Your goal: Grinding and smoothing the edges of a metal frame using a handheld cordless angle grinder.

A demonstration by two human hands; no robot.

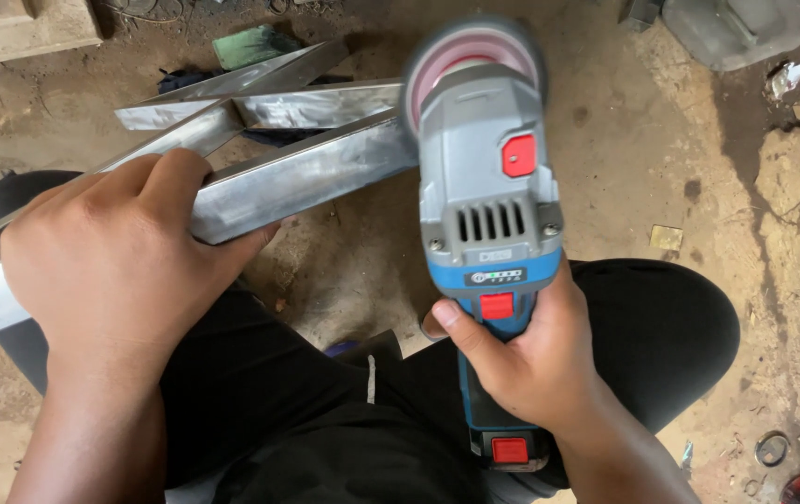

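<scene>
We see a long square metal tube point(306, 177) running from the lower left up toward the middle of the view, its far end meeting the blurred pinkish disc point(470, 56) of a grinder point(491, 196). The grinder has a grey head with vent slots and a red button, and a blue body below it. Its disc sits right at the tube's end; the blur keeps us from telling whether the two actually touch.

Our left hand point(111, 261) lies over the tube, fingers curled around its top and near edge, pressing it down across the left knee. Our right hand point(530, 350) is wrapped tight around the grinder's blue handle, thumb lying just beside a red switch.

Behind the held tube we see more metal lengths point(260, 93) lying crossed on the dirt floor point(642, 168), over a dark cloth. A green flat object point(250, 45) lies just beyond them, and a wooden board point(17, 28) sits at the upper left corner. Our black trousers point(306, 411) fill the lower middle. Small scraps and a metal ring point(772, 449) lie on the ground at the right.
</scene>
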